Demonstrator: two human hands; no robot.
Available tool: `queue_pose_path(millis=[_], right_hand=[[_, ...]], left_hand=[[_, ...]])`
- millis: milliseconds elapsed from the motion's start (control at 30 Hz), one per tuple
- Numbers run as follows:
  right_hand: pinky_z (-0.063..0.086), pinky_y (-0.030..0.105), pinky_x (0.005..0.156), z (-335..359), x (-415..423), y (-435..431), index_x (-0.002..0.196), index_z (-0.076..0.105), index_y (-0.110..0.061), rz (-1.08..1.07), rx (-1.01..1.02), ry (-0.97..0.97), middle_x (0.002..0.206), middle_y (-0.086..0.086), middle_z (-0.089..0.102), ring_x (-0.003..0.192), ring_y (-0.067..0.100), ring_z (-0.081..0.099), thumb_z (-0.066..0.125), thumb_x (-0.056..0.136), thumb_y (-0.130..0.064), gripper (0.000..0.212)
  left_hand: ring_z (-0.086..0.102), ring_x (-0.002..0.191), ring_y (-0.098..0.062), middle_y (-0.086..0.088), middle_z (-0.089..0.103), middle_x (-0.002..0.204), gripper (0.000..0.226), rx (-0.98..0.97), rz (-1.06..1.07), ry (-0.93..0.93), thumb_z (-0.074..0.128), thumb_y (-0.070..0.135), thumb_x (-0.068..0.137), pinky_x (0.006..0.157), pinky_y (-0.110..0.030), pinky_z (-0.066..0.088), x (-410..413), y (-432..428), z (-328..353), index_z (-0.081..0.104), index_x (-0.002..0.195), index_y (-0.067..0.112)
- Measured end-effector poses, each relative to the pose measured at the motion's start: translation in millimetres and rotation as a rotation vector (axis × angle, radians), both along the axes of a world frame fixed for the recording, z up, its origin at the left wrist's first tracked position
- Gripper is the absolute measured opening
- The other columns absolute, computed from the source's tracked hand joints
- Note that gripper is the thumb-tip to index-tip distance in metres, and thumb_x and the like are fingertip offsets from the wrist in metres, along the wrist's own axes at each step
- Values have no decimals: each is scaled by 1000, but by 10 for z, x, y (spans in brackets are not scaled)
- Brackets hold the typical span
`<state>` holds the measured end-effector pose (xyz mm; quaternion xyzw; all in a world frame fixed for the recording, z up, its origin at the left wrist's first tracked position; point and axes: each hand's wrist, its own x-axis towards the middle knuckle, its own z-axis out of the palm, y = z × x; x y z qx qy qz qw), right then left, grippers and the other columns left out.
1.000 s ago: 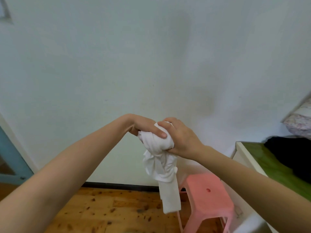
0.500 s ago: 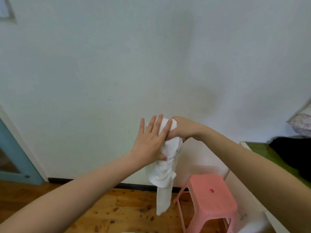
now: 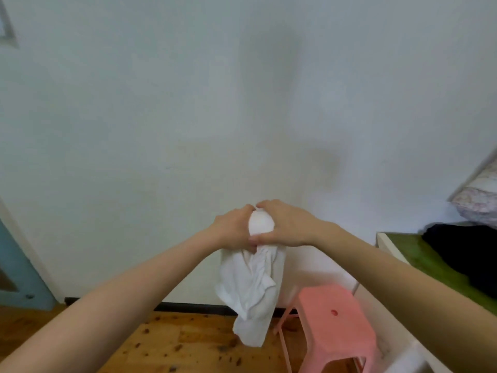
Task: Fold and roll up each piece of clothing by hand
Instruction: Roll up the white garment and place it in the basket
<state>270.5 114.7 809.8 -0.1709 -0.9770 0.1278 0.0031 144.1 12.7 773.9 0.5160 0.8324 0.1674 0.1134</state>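
Note:
A white garment (image 3: 252, 286) is held up in the air in front of the wall. Its top is wound into a tight round bundle, and the loose rest hangs down in folds toward the floor. My left hand (image 3: 231, 227) grips the bundle from the left, and my right hand (image 3: 285, 224) grips it from the right, the fingers of both curled round the cloth. A dark garment (image 3: 462, 254) lies on the green bed surface at the right.
A pink plastic stool (image 3: 333, 327) stands on the wooden floor (image 3: 174, 343) below and right of the hanging cloth. The bed's white frame (image 3: 387, 246) is at the right, with a patterned pillow (image 3: 478, 203) above it. A blue door (image 3: 16, 278) is at the left.
My left hand, flat against the cloth half a second ago, has closed on the bundle. Both hands have dropped slightly and the rolled top looks rounder.

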Motion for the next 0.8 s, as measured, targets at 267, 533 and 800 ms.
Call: queue_pose_path(millis=[267, 533, 800], right_hand=[[37, 48, 108, -315, 142, 12, 146, 8, -35, 233, 342, 315, 159, 15, 6, 144, 38, 15, 80, 63, -51, 111], [51, 44, 87, -390, 176, 168, 136, 31, -29, 337, 258, 539, 138, 18, 36, 117, 36, 46, 84, 61, -30, 91], [44, 24, 88, -297, 112, 64, 135, 37, -28, 50, -251, 420, 125, -3, 43, 111, 12, 50, 85, 61, -27, 89]], left_hand=[[69, 93, -31, -10, 71, 97, 33, -165, -102, -406, 76, 27, 65, 77, -41, 56, -190, 30, 441, 65, 94, 17], [65, 110, -27, -11, 67, 119, 54, -295, -207, -714, 75, 21, 74, 97, -44, 50, -248, 7, 500, 57, 123, 12], [35, 134, -23, -1, 34, 145, 130, -65, -150, 273, 83, 62, 48, 111, -46, 31, 66, -155, 399, 12, 150, 25]])
